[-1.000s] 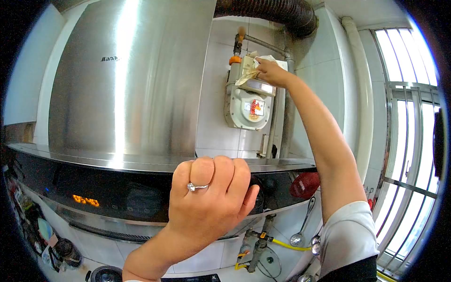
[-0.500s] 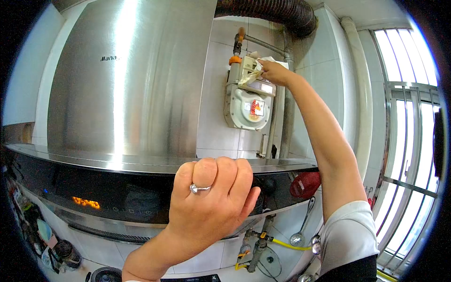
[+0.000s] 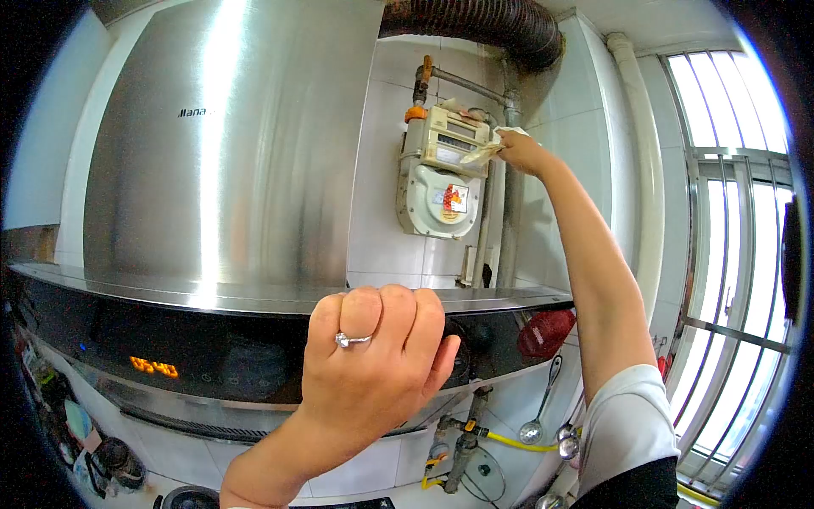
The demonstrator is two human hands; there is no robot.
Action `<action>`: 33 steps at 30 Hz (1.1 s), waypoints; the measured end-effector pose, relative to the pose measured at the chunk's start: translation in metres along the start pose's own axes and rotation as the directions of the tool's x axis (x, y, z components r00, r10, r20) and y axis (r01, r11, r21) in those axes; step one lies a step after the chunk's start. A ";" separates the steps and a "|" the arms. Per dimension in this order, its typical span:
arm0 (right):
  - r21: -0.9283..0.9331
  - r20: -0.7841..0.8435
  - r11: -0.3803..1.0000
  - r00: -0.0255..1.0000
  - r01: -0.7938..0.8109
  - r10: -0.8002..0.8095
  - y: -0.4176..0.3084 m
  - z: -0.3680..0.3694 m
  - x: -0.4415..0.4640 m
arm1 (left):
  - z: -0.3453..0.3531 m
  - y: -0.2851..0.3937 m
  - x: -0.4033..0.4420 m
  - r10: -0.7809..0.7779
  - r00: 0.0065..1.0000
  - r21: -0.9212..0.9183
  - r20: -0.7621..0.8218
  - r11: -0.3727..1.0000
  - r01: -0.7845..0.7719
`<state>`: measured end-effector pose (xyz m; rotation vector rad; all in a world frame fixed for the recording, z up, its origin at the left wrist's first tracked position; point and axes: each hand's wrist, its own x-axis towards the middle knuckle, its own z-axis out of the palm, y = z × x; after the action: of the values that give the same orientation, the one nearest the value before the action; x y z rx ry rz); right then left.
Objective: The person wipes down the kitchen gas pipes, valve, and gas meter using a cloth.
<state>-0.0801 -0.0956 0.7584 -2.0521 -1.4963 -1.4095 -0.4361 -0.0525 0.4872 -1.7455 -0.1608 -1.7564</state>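
Observation:
My left hand (image 3: 373,348), with a ring on one finger, is closed over the front edge of the steel range hood (image 3: 229,170); its fingertips are hidden. Stretched up to the right, my right hand (image 3: 521,153) grips a crumpled pale cloth (image 3: 486,153). This cloth is at the upper right side of the gas meter (image 3: 443,199), which hangs on the tiled wall. Whether it touches the meter there is hard to see.
A dark ribbed duct (image 3: 475,25) runs above the meter, with metal pipes (image 3: 510,212) beside it. Below the hood are a yellow gas hose (image 3: 521,443) and a hanging slotted spoon (image 3: 532,433). A barred window (image 3: 738,254) is at the right.
My right hand has moved right and slightly down with the cloth, off the meter's front to its side, uncovering the display. My left hand stays on the hood.

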 end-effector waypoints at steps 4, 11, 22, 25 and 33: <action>0.156 -0.029 0.987 0.999 0.045 -0.041 -0.006 0.003 0.003 | 0.001 -0.001 0.000 0.000 1.000 -0.003 -0.009 1.000 0.000; 0.152 0.091 0.987 0.994 0.044 -0.058 -0.020 -0.008 0.008 | 0.000 0.000 0.000 -0.004 1.000 -0.005 0.003 1.000 0.004; 0.142 0.063 0.983 0.990 0.115 -0.125 -0.031 0.010 -0.031 | 0.002 -0.001 0.000 -0.004 1.000 -0.019 -0.025 1.000 0.004; 0.194 -0.025 0.972 0.991 0.137 -0.134 -0.026 0.024 -0.025 | 0.002 -0.001 0.000 -0.004 0.999 -0.012 -0.035 1.000 0.004; 0.069 -0.094 0.965 0.965 0.252 -0.245 -0.043 0.005 -0.011 | 0.001 -0.001 0.000 -0.005 1.000 -0.013 -0.025 1.000 0.005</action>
<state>-0.1134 -0.0800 0.7330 -1.7831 -1.7933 -1.4759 -0.4353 -0.0512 0.4878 -1.7329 -0.1431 -1.7864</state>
